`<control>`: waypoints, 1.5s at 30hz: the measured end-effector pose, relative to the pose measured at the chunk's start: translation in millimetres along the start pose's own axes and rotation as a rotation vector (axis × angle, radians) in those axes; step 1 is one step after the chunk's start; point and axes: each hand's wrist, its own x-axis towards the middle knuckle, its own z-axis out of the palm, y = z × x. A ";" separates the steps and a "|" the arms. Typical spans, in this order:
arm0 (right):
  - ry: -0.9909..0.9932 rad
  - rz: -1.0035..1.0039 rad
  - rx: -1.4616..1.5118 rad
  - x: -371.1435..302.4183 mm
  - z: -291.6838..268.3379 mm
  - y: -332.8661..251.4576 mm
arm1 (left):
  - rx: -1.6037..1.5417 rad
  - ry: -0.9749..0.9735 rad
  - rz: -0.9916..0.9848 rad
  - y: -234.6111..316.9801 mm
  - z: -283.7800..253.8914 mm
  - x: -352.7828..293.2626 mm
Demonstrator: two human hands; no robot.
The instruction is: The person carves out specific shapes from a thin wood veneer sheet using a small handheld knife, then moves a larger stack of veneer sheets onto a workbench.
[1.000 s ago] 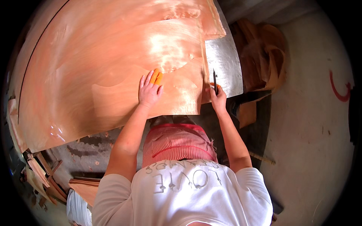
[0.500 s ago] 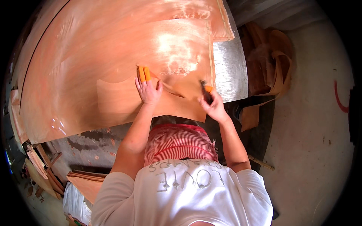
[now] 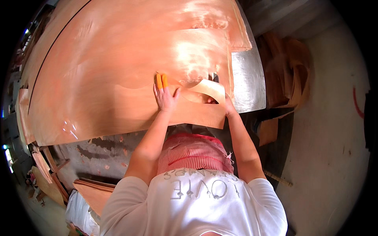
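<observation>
My left hand lies flat, fingers stretched out, on a thin tan wood veneer sheet; orange covers wrap two of its fingers. At the sheet's right end a strip of veneer curls up in an arch. My right hand is at this strip, mostly hidden behind and under it, with fingertips showing through the gap below the arch. Beyond the strip sticks out the end of a dark knife, which the right hand appears to hold; its grip is covered.
Larger veneer sheets cover the worktable, whose bare metal end shows at right. Past it hangs a heap of veneer offcuts. More sheets and a white bag are at lower left.
My right hand has gone behind the veneer, and a strip there now arches upward. The knife shows only beyond the strip. My left hand stays flat on the sheet; the whole view has shifted slightly.
</observation>
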 end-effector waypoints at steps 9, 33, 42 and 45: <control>0.137 -0.064 0.121 15.8 -3.7 20.0 | 0.038 -0.671 0.430 -81.5 -116.5 -36.2; 0.310 -0.209 -0.196 -7.7 61.9 5.8 | 0.426 0.235 0.226 -201.2 -199.3 160.5; 0.468 -0.344 -0.556 -5.6 84.5 14.9 | 0.225 -0.078 -0.336 -276.3 -206.3 -102.4; 0.518 -0.426 -0.820 -7.7 98.9 19.4 | 0.295 -0.099 -0.491 -309.7 -209.4 -144.0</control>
